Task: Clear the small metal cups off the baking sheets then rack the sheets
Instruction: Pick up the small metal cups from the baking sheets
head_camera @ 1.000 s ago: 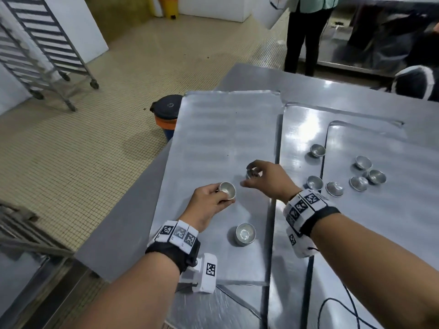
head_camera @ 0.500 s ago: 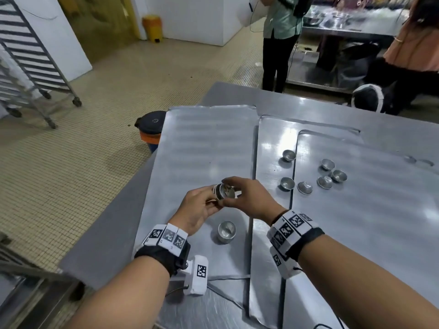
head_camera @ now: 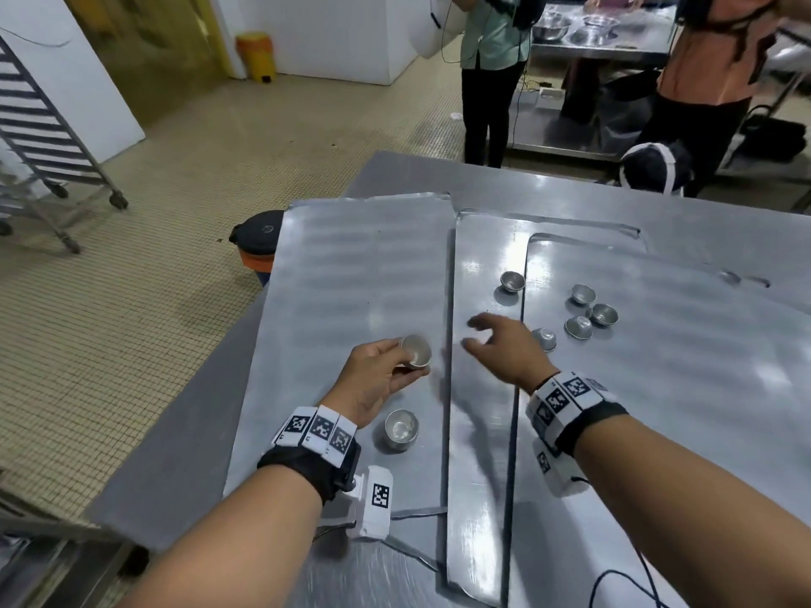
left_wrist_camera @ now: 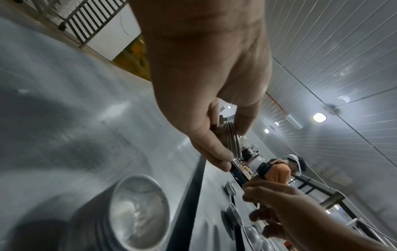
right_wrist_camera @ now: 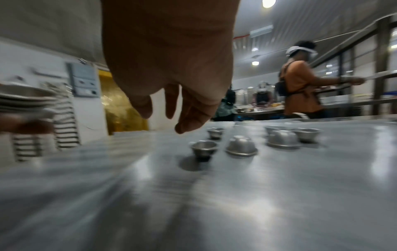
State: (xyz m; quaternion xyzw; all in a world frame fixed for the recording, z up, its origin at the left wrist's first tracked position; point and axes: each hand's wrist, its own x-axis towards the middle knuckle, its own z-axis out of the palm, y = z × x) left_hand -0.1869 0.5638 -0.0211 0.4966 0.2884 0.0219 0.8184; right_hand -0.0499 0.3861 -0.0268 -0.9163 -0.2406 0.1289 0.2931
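Observation:
My left hand (head_camera: 386, 370) pinches a small nested stack of metal cups (head_camera: 416, 351) just above the left baking sheet (head_camera: 351, 274); the stacked rims show between its fingertips (left_wrist_camera: 233, 144). One more cup (head_camera: 401, 428) stands on that sheet near my left wrist. My right hand (head_camera: 487, 335) hovers empty with loosely spread fingers over the middle sheet (head_camera: 480, 432), its fingers (right_wrist_camera: 189, 118) short of the loose cups. Several cups sit to its right: one (head_camera: 512, 280) on the middle sheet, others (head_camera: 579, 326) on the right sheet (head_camera: 658, 366), some upside down (right_wrist_camera: 241, 146).
The sheets lie overlapping on a steel table (head_camera: 439, 177). A wheeled sheet rack (head_camera: 39, 138) stands far left on the tiled floor. A dark bin (head_camera: 256, 241) sits by the table's left edge. Two people (head_camera: 491, 72) stand beyond the table. A black cable (head_camera: 632, 581) trails bottom right.
My right hand set its cup into the one my left hand holds, let go, and moved right toward the loose cups. The left hand stays put with the stack.

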